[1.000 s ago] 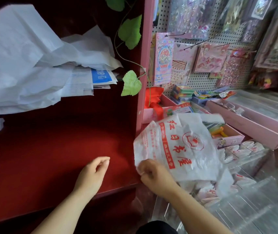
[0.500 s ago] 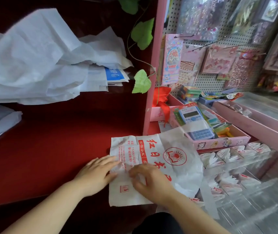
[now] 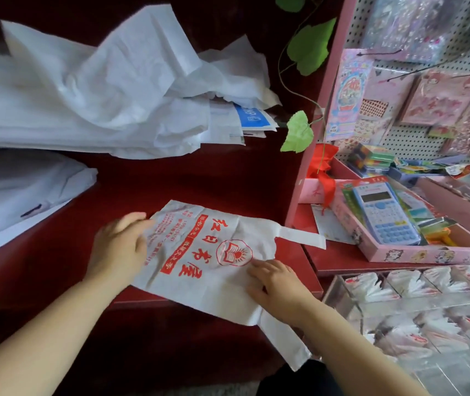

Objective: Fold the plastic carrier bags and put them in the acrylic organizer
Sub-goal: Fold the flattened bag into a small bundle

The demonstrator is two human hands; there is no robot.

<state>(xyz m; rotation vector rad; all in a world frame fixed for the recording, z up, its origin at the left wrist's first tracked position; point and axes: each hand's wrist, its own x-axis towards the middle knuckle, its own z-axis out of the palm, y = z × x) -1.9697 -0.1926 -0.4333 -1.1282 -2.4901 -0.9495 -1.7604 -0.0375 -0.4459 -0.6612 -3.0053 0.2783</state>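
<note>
Lying spread out on the red tabletop (image 3: 56,267), the white plastic carrier bag (image 3: 199,270) shows its red printed characters and a round red emblem face up, creased but mostly flat. Its near edge overhangs the front lip of the tabletop, and one handle strip (image 3: 284,344) hangs down past that lip, while the other handle strip (image 3: 299,237) reaches to the right, towards a pink box (image 3: 428,254). The left hand (image 3: 119,247), slightly blurred, rests palm down on the bag's left end, its fingers straight and close together, pressing the plastic without gripping it. The right hand (image 3: 276,284) lies palm down on the bag's right part, just below the emblem, its fingers (image 3: 256,267) stretched out and a little spread, also pressing rather than pinching. At the lower right stands the clear acrylic organizer (image 3: 336,292), apart from the spread bag, its compartments holding folded bags (image 3: 416,284) in white and red. A blue calculator (image 3: 382,215) lies tilted in the pink box. Behind the hands a loose heap of white paper sheets (image 3: 71,104) covers the back of the tabletop, and green leaves (image 3: 298,132) hang beside it. Sticker sheets (image 3: 348,95) hang on the pegboard at the upper right.
</note>
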